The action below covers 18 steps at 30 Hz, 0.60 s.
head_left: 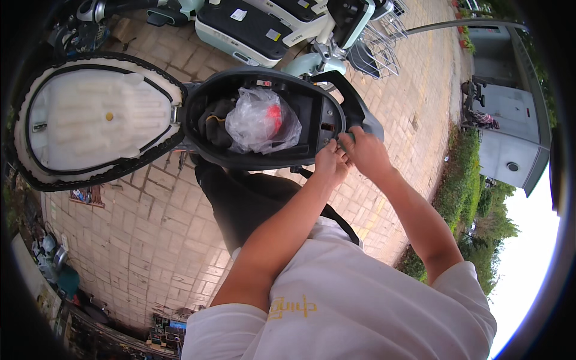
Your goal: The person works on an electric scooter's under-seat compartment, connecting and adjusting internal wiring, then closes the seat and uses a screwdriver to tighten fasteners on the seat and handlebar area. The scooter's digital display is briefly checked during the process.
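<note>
A scooter's black under-seat compartment [252, 161] lies open in front of me. Inside it rest a clear plastic bag [255, 123] with something red in it and a dark cloth-like bundle [217, 123]. At the compartment's right end, by its near corner, my two hands meet. My right hand [367, 155] is closed over the rim, with a bit of something dark green showing at its fingers. Close beside it, the fingers of my left hand [332, 163] are pinched together at the edge; what they hold, if anything, is hidden.
The raised seat [108, 120] is folded to the left, pale underside up. Behind the compartment's right end curves a black grab rail [354, 102]. Other pale green scooters [240, 36] with a wire basket [387, 51] stand beyond on the brick paving [162, 231]. A hedge [459, 183] runs along the right.
</note>
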Each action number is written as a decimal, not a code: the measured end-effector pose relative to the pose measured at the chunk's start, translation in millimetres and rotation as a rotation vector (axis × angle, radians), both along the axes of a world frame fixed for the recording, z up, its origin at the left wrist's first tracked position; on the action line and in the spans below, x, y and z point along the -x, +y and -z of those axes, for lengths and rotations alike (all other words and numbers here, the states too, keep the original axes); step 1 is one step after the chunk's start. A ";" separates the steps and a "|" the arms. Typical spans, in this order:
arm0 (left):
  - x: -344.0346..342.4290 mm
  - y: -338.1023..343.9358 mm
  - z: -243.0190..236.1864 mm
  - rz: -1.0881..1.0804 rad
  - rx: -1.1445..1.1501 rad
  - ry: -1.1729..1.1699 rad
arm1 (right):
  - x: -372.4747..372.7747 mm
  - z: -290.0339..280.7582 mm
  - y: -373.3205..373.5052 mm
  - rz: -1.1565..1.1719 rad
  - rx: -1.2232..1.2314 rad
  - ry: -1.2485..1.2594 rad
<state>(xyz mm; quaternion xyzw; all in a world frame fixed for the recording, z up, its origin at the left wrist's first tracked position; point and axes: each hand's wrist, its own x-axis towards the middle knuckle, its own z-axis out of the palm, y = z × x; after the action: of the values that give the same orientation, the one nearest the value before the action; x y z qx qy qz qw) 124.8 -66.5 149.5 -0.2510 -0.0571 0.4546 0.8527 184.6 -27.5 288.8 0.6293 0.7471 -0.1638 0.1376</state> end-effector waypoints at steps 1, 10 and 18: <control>-2.1 1.7 -4.2 0.144 0.171 0.189 | -0.1 -1.5 3.5 0.004 0.014 0.032; 13.2 9.7 -13.3 0.378 0.275 0.473 | 12.0 -7.2 -0.8 0.036 0.180 -0.152; 72.8 2.2 6.8 0.380 -0.812 2.030 | 1.3 -11.1 12.1 -0.095 0.246 0.108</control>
<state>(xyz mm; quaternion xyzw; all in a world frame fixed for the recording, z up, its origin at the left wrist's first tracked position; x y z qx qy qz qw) 52.0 -64.3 142.8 0.5314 0.5628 0.2583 0.5780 183.4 -15.3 299.9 0.5618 0.7568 -0.2809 0.1809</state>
